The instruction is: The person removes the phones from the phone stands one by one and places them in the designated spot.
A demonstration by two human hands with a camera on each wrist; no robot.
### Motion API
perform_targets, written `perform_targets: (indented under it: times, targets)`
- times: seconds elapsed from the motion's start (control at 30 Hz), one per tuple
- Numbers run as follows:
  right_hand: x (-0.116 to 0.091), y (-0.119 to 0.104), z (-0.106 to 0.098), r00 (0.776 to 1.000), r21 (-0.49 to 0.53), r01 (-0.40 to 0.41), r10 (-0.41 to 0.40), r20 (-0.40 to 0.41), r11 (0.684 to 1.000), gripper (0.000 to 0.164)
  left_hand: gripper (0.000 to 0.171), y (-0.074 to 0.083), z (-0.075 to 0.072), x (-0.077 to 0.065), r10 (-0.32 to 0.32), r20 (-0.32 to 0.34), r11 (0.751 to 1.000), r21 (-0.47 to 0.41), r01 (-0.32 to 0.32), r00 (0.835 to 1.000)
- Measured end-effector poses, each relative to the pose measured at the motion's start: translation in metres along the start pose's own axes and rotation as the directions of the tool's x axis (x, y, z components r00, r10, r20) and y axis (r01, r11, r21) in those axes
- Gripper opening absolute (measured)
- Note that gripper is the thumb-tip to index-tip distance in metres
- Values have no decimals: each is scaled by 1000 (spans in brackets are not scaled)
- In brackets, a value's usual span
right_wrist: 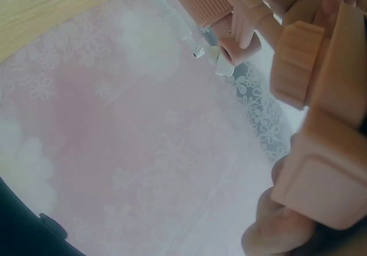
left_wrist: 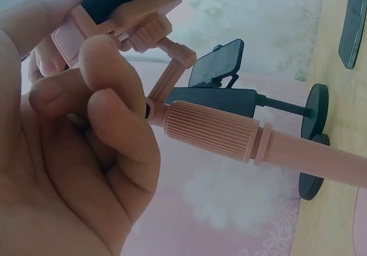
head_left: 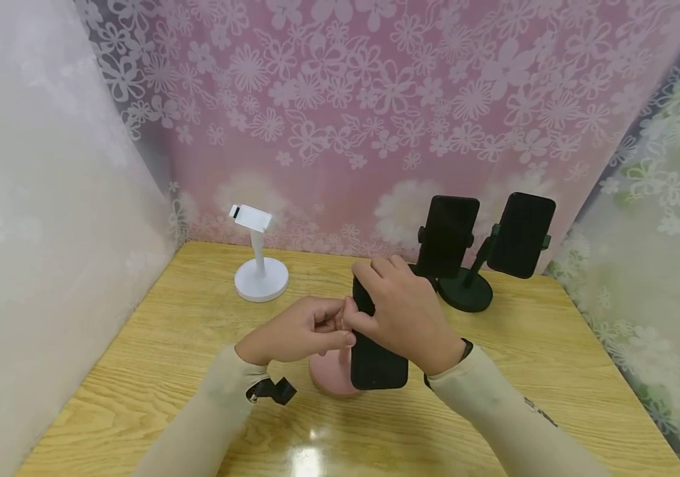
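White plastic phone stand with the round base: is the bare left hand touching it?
Apart. The head view shows a strip of bare wooden tabletop between the left hand and the white stand.

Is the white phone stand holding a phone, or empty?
Empty: the white phone stand has a bare clamp, with nothing mounted in it.

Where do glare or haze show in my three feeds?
Head view: bright glare on the table near the bottom edge; left wrist: curtain pale and hazy, while ribs on the pink stand look crisp; right wrist: curtain washed out, flower pattern faint.
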State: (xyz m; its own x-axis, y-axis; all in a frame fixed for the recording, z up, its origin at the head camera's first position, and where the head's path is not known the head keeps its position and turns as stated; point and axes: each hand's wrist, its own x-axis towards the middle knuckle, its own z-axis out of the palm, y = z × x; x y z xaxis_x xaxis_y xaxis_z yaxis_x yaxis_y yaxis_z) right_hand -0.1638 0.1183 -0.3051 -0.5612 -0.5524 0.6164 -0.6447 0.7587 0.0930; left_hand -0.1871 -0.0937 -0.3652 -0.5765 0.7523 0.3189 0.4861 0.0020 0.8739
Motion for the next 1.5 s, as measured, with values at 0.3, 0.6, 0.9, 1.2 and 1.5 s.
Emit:
perform_targets:
  times: [0.3,0.6,0.9,1.2,1.5]
  targets:
    - [-5,1,-1,1000,20,5,-4,-16,1000,25,8,4,3,-1,-2,10,1000,-8,2,1000]
    - [-7,1,-3,1000,11,-15,15,26,1000,26,18,4,5,0,-18,-17,1000,-7,18,1000]
    - [-8,1,-6,1000,36,-20,19,24,999,23,24,5,4,1,8,-11,1000,-30,-8,1000]
    - [-5,2,-9,999,45,-18,17,31,999,20,23,5,3,2,26,-33,999,22,-26,999]
    - [0,1,-10,998,57,-3,-1,70,998,16,22,4,-1,-2,55,-18,997,59,-54,998]
